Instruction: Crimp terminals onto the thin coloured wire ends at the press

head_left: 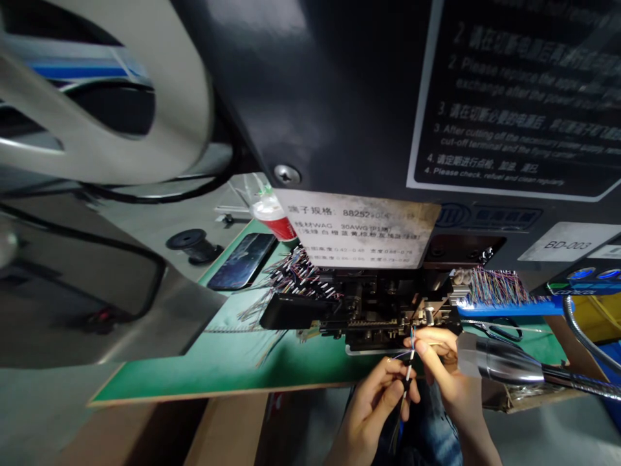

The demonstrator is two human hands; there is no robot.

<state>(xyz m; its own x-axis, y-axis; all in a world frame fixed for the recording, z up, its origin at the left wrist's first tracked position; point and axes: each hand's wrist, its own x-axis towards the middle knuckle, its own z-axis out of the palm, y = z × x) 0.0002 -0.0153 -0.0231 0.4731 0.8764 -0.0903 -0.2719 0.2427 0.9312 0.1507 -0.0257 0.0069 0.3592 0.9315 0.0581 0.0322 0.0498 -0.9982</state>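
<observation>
Green bench mat [228, 366] under wire crimper [383, 310]

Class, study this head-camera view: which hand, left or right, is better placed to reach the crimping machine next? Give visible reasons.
Right, probably: the right hand sits just below the front of the terminal crimping machine, pinching the thin wires, while the left hand holds them lower, further from the machine.

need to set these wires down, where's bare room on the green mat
Bare green mat lies front left, between the crimping machine, the steel panel and the mat's front edge. Crowded: around your left hand and right hand, by the chrome lamp and blue wire rack.
</observation>
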